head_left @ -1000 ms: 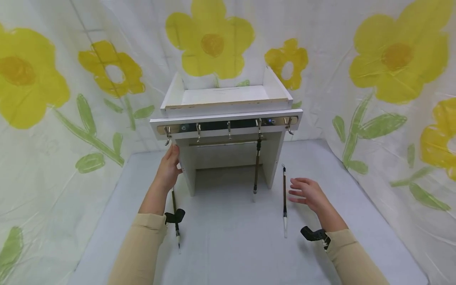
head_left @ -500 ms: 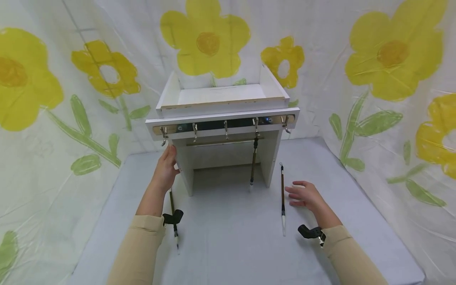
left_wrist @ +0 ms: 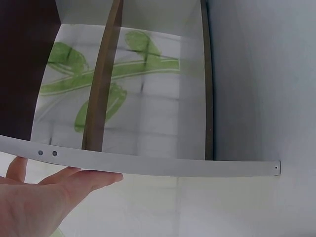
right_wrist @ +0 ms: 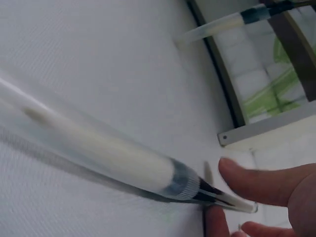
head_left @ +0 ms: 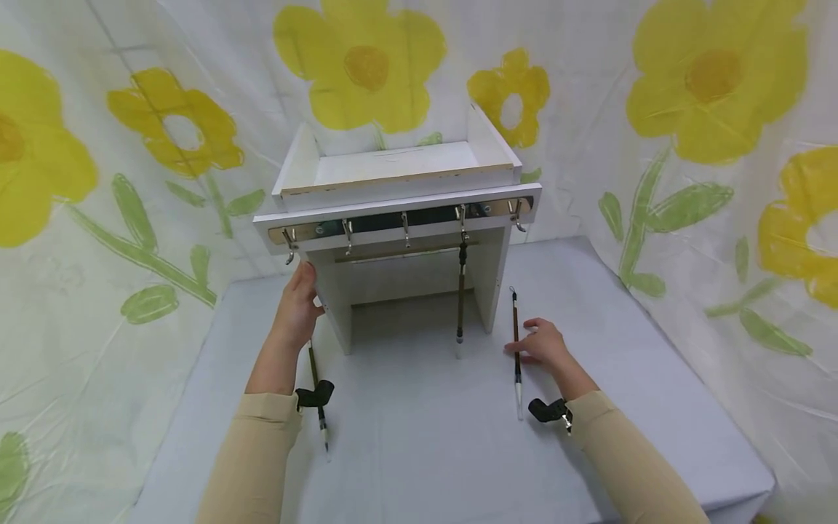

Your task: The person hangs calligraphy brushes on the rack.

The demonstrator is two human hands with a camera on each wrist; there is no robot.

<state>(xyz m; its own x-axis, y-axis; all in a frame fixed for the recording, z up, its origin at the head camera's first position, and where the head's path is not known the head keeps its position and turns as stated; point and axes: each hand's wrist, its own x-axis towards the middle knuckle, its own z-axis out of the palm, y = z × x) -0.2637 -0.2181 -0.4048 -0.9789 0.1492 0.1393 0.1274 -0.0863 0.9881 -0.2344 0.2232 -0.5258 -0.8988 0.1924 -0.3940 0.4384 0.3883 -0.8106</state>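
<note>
Right hand (head_left: 546, 346): moved in from beside the brush (head_left: 515, 313) to straddle it, thumb and fingers parted around the handle, bringing it within grasp. The brush lies on the desk (head_left: 419, 451), right of the shelf (head_left: 393, 188). Left hand (head_left: 296, 313): fingers extended against the shelf's outer side.

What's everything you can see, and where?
Cloth-covered table: one, white, underneath.
Thin backdrop curtain: one, white, behind.
Painted flowers: at least six, yellow, on curtain.
Painted leaves: several, green, beside them.
Boxy board shelf: one, white, on table.
Flat metal rail: one, silver, shelf front.
Curved metal hooks: five, silver, along rail.
Slim hanging brush: one, brown, fourth hook from left.
Slim left brush: one, brown, on table.
Slim right brush: one, brown, on table.
Wrist cameras: two, black, on wrists.
Sleeves: two, beige, on arms.
Left hand: one, against shelf's left side.
Right hand: one, around the right brush, grip unclear.
</note>
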